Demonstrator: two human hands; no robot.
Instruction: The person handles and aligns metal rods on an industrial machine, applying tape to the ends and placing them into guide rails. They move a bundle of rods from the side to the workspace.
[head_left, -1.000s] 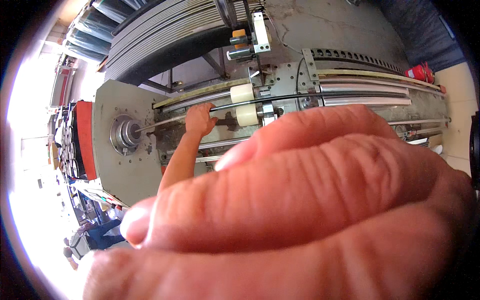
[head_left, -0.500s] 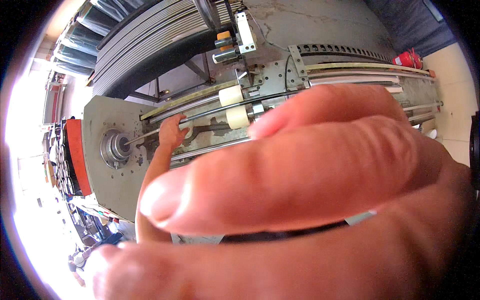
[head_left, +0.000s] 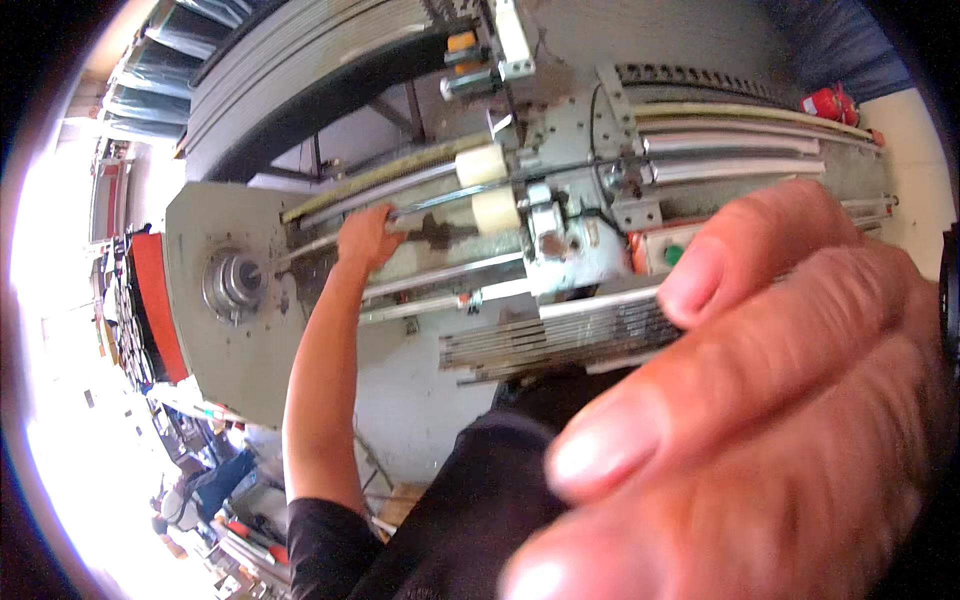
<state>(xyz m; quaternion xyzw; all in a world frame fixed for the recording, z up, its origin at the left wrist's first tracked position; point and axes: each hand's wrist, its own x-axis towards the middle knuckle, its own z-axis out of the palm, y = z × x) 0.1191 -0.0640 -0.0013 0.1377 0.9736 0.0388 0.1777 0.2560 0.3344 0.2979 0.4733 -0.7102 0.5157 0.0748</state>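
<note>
One right hand (head_left: pixel 790 420) looms nearest, fingers bent; whether it holds anything, I cannot tell. Farther off, one left hand (head_left: pixel 370 238) is wrapped round one rod (head_left: pixel 435 204), right of the round chuck (head_left: pixel 236 285). Two cream rollers (head_left: pixel 495 212) stand farther right of the chuck.

- The right hand (head_left: pixel 780 400) drew back toward the lower right.
- A pale machine housing (head_left: pixel 580 258), green push button (head_left: pixel 674 255) and black sleeve (head_left: pixel 325 540) came into view.
- The left hand (head_left: pixel 368 240) shifted farther from the cream rollers (head_left: pixel 495 212).
</note>
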